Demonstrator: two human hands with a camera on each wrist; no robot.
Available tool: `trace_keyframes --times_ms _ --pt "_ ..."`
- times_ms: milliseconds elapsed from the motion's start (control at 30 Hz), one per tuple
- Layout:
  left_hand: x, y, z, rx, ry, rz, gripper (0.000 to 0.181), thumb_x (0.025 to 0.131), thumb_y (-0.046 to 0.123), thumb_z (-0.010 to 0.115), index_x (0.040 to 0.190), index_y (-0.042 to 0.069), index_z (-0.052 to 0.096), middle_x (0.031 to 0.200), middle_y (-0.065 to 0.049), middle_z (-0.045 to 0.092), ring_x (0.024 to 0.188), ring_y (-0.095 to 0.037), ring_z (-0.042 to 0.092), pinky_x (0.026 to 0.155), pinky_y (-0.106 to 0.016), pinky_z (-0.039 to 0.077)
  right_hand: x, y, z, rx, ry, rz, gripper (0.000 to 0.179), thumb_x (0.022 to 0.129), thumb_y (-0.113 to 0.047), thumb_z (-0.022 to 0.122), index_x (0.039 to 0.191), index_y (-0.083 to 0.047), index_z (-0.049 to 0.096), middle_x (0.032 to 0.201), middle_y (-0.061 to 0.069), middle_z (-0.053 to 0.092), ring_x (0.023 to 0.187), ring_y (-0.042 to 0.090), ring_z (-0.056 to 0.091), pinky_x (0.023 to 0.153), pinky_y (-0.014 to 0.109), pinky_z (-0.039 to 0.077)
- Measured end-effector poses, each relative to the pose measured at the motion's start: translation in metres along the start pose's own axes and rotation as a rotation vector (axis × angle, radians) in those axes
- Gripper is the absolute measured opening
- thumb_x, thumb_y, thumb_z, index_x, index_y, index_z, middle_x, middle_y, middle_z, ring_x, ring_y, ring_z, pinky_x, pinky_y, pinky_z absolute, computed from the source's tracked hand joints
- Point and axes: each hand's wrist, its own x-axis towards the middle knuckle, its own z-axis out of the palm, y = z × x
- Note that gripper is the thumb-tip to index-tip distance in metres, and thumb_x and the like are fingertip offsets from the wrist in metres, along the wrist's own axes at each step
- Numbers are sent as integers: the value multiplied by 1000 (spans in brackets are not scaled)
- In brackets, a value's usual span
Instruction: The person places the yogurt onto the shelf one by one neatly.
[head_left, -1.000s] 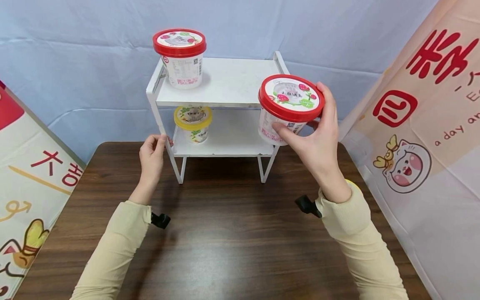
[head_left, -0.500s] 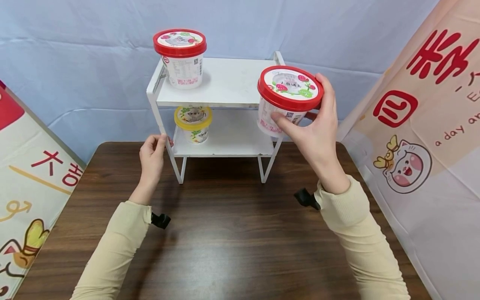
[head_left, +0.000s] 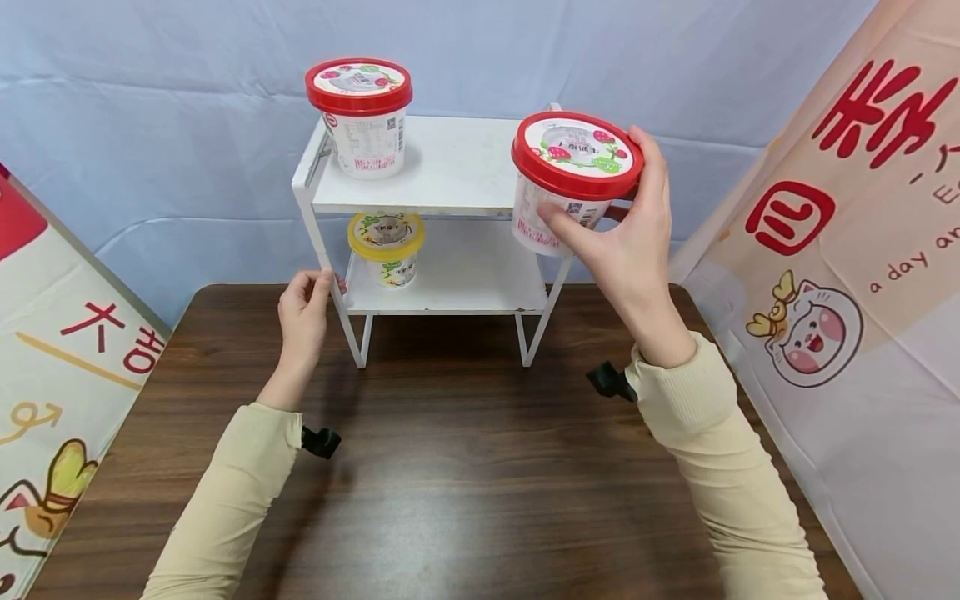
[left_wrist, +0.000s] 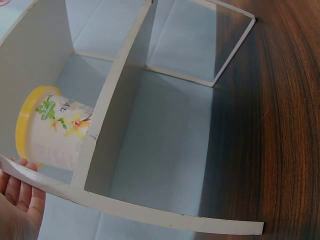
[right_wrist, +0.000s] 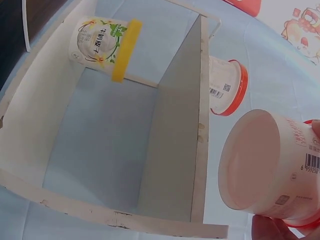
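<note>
My right hand grips a white paper tub with a red, strawberry-printed lid, thumb on the near side and fingers round the far side. The tub is in the air and overlaps the right front corner of the white two-tier shelf. In the right wrist view its round base is a little above the top board's edge. My left hand holds the shelf's left front post, fingers curled behind it. A second red-lidded tub stands upright at the top board's left end.
A smaller yellow-lidded tub stands on the lower board, near its left end. The shelf's legs rest on a dark wood table. Pale blue cloth hangs behind, with printed panels at both sides.
My right hand has raised the red-lidded tub steadily, from in front of the shelf's right side to about the top board's height. The left hand and the other tubs have stayed put.
</note>
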Motion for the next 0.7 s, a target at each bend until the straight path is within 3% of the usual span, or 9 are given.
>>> trace_keyframes --times_ms 133,367,700 --pt "0 0 0 -3 -3 -3 29 95 13 48 90 -16 53 75 17 58 73 -4 56 68 -16 43 3 -1 1 -5 -3 1 80 72 -19 74 137 -3 29 132 5 40 113 8 41 82 21 43" --pt "0 -1 0 -2 -1 -2 29 95 13 49 90 -15 53 75 18 58 73 -5 55 69 -16 43 10 -1 6 -18 -7 -8 81 73 -20 74 137 -2 28 132 6 39 111 9 42 82 22 44" --pt "0 0 0 -21 2 -2 28 94 11 48 89 -16 52 74 16 58 72 -2 56 69 -15 43 32 29 16 -56 0 -3 88 69 -31 77 139 -10 27 132 0 39 105 8 43 79 21 45"
